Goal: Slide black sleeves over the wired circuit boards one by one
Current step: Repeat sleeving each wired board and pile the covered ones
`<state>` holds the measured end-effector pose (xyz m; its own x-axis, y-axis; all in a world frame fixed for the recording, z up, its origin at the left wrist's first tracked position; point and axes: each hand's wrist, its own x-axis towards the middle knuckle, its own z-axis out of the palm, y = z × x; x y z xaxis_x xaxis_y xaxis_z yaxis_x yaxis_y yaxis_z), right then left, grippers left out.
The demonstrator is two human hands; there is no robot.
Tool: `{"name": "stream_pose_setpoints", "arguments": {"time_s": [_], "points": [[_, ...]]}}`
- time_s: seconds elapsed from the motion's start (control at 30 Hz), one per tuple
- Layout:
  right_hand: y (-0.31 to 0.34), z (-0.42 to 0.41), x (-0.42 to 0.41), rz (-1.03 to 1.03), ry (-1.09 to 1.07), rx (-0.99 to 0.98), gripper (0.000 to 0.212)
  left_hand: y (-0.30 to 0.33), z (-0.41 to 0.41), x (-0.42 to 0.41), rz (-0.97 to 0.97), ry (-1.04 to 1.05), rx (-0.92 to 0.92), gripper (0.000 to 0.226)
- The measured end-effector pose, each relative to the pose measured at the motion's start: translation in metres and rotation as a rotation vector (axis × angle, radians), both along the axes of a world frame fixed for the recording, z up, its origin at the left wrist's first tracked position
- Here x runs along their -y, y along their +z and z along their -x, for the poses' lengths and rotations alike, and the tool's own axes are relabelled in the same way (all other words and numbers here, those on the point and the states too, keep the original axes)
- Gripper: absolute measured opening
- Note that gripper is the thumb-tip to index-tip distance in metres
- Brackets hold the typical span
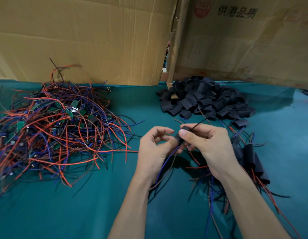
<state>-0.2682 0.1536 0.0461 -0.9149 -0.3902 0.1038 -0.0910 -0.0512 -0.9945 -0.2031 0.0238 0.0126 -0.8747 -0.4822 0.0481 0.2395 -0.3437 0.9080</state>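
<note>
Two hands meet above the green tabletop [91, 204]: the right hand [208, 149] pinches a black sleeve [180, 137] between thumb and fingers, while the left hand [155, 149] curls its fingers around the blue and brown wires [164, 167] trailing below it. Unsleeved wired circuit boards [55, 126] lie heaped at left, loose sleeves [206, 99] are piled behind, and sleeved boards [251, 159] rest just right of the right wrist.

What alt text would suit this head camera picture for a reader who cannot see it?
Two hands, the left hand and right hand, hold a black sleeve on a wired board above a green table. A tangle of wired circuit boards lies left, a sleeve pile behind.
</note>
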Motion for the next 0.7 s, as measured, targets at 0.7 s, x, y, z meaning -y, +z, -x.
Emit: {"name": "stream_pose_setpoints", "arguments": {"time_s": [0.7], "points": [[0.096,0.026,-0.005,-0.888,-0.013,-0.639,0.024,0.002,0.006,0.002,-0.033,0.009,0.094,0.017]]}}
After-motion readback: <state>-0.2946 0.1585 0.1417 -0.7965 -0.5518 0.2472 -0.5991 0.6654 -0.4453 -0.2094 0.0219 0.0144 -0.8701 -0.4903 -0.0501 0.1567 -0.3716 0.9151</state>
